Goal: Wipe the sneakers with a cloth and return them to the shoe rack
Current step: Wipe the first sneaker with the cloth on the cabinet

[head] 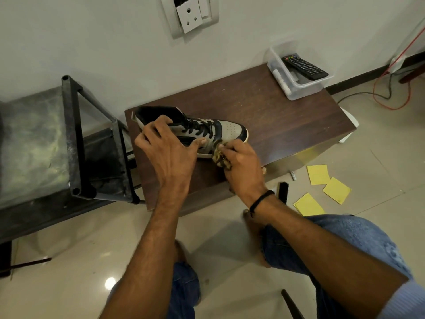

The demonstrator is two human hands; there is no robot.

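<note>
A black and cream high-top sneaker [227,130] lies on the dark wooden bench [276,116], toe pointing right. My left hand [167,150] grips it at the collar and side, fingers curled over the opening and thumb stretched along the side. My right hand [243,164] holds a bunched, dirty yellowish cloth [219,156] pressed against the sneaker's near side by the laces. The black shoe rack [76,139] stands to the left of the bench.
A clear plastic box [296,88] with a remote control sits at the bench's far right end. On the floor to the right lie yellow paper squares [318,174], a black brush [282,189] and cables. My knees in jeans are below.
</note>
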